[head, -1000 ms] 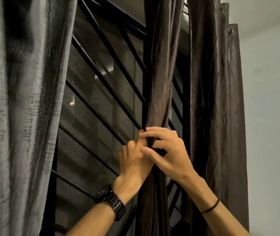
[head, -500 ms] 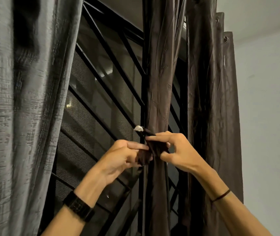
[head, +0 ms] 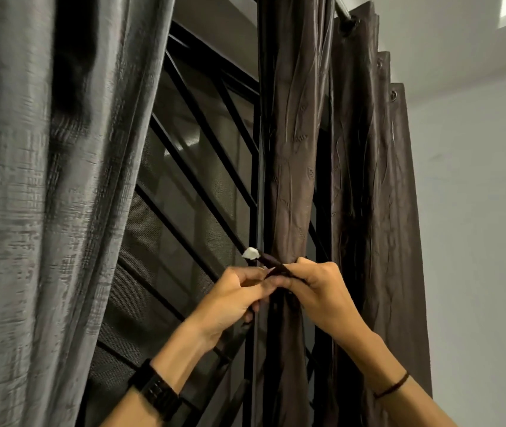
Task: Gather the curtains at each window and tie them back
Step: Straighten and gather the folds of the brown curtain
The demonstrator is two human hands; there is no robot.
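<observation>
A dark brown curtain [head: 288, 167] hangs gathered into a narrow bundle in front of the window. A dark tie-back strip [head: 271, 262] with a white tip wraps it at hand height. My left hand [head: 230, 300] pinches one end of the strip at the bundle's left side. My right hand [head: 319, 288] grips the other part of the strip against the bundle's front. The fingers of both hands meet at the knot, which they partly hide. More brown curtain [head: 371, 211] hangs in folds to the right.
A grey curtain [head: 45, 211] fills the left side. Between the curtains is a window with black diagonal grille bars [head: 190, 167] and mesh. A pale wall [head: 476, 211] lies to the right. A curtain rod [head: 342, 10] with eyelets runs at the top.
Both hands went from clasping the bundle to pulling the strip's ends. The white-tipped end now sticks out left. The view has tilted up, showing more rod and ceiling.
</observation>
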